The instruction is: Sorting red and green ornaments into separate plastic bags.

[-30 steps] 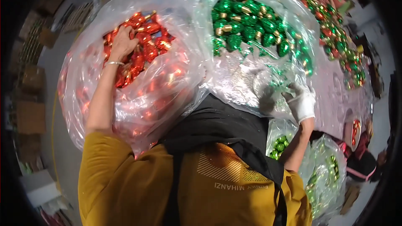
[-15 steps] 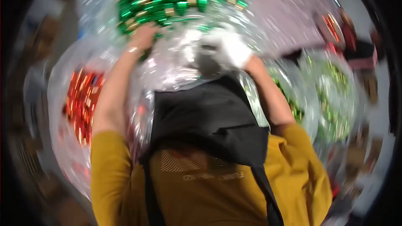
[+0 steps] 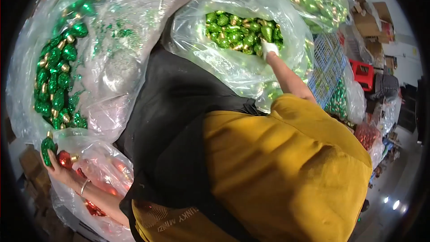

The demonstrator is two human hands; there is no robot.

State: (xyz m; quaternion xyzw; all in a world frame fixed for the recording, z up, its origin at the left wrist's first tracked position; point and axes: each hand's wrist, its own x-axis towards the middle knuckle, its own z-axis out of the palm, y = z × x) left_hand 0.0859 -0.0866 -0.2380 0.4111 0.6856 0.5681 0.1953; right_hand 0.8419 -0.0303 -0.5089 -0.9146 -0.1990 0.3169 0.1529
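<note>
At the lower left, my bare left hand (image 3: 57, 170) is closed on a dark green glass Christmas ornament (image 3: 48, 150) with a gold cap. A red ornament (image 3: 65, 159), also gold-capped, lies against the same fingers; whether it is gripped too is unclear. My right hand (image 3: 270, 51), in a white glove, reaches into an open clear plastic bag (image 3: 188, 24) of light green ornaments (image 3: 224, 31). Its fingers are closed at the base of a light green ornament (image 3: 267, 32) and partly hidden. Beside the left hand, dark green ornaments (image 3: 56, 80) lie in a row on plastic sheeting.
Green glitter (image 3: 121, 33) is scattered over the pinkish plastic sheet (image 3: 114, 107). A bag of red ornaments (image 3: 105, 152) lies under my left forearm. Another bag of light green ones (image 3: 313, 0) stands at the back. To the right are a blue lattice crate (image 3: 329, 62) and a red stool (image 3: 362, 74).
My body and view have turned right. My right hand has left the dark green ornaments for the light green bag. My left hand now has ornaments at its fingers, near the red bag.
</note>
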